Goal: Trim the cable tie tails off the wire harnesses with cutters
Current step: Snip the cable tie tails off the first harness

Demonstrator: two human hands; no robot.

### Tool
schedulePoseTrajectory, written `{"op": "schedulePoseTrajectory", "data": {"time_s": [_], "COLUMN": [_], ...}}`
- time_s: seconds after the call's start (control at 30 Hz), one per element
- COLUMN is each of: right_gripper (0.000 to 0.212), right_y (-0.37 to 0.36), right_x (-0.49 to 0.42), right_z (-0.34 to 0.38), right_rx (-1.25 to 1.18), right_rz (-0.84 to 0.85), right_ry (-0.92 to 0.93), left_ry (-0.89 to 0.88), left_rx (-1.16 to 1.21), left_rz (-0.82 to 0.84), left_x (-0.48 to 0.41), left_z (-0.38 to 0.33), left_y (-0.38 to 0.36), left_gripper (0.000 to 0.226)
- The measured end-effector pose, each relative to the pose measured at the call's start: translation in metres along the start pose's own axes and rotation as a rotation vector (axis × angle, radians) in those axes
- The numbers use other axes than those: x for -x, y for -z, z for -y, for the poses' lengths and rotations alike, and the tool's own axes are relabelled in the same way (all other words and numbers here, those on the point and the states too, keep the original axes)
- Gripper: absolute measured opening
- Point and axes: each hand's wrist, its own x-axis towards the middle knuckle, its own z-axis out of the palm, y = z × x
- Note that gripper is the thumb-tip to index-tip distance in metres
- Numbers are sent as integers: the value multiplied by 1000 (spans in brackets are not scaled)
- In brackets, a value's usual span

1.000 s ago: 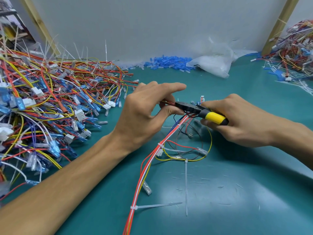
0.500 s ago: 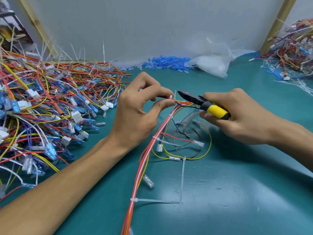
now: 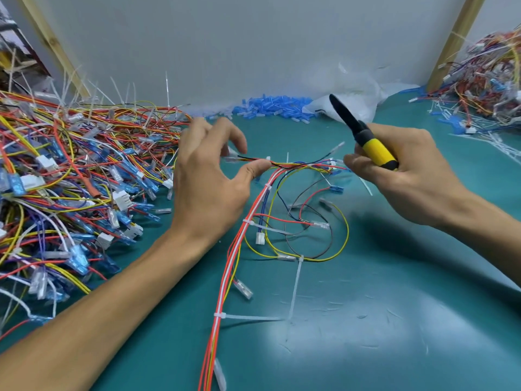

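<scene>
Head view: we log two bare forearms reaching over a teal mat [image 3: 394, 348], with one wire harness [image 3: 225, 277] between them.
Left hand [image 3: 208, 193]: fingers spread wide and loosely curved, index lifted apart from the thumb. The thumb tip touches the harness's thin upper branch.
Right hand [image 3: 414, 179]: fingers curled round the yellow handle of the cutters [image 3: 376, 153], holding them. The lower fingers sit just beside the branch's right end.
Cutters: black nose tilted up and away toward the back. The blades look closed together and are apart from the wires.
Wire harness: lies on the mat between the hands. We see a red, white and yellow trunk running from the bottom edge up toward the left thumb, with yellow, black and blue loops fanning out to its right.
Cable tie tails [image 3: 294, 289]: untrimmed white tails stick out from the harness. One hangs from the yellow loop, one points right low on the trunk, and one sits higher near a white connector.
Pile of harnesses [image 3: 70, 179]: big tangle left of the left hand, with tie tails standing up.
Second pile [image 3: 493, 80]: at the back right corner.
Blue sleeves [image 3: 273, 107]: loose heap at the wall, just beside a plastic bag [image 3: 363, 90].
White scraps [image 3: 366, 306]: short bits scattered on the mat right of the trunk.
Wooden posts [image 3: 53, 49]: one leans at each back corner.
</scene>
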Motion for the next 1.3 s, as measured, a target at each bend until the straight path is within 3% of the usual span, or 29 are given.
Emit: {"op": "schedulePoseTrajectory", "data": {"time_s": [0.17, 0.3, 0.43, 0.63, 0.8, 0.9, 1.0, 1.1, 1.17, 1.3], "right_gripper": [31, 34, 37, 31, 38, 42, 35, 34, 30, 33], "right_y": [-3, -3, -2, -4, -6, -6, -7, -6, -5, -6], "right_x": [1, 1, 1, 3, 4, 4, 4, 4, 4, 6], "right_z": [-2, -5, -8, -10, -12, -14, -14, -18, -19, -18], "right_rx": [25, 34, 54, 41, 42, 41, 46, 75, 109, 232], "right_rz": [9, 24, 29, 83, 150, 165, 176, 198, 230, 311], "right_ry": [-16, -16, -15, 28, 69, 85, 100, 107, 124, 162], "left_ry": [127, 175, 243, 474, 541, 435, 251, 221, 301, 639], "left_rx": [85, 392, 542, 641, 691, 620, 374, 345, 457, 743], "left_rz": [218, 394, 504, 451, 437, 402, 313, 316, 345, 313], "left_x": [4, 9, 8, 4, 3, 6, 7, 7, 7, 6], "left_z": [4, -3, -8, -1, 0, -3, -4, -7, -10, -7], "left_y": [-6, -6, -4, -5, -4, -5, -6, -5, -7, -9], "left_gripper": [30, 50, 43, 32, 20, 23, 22, 18, 9, 15]}}
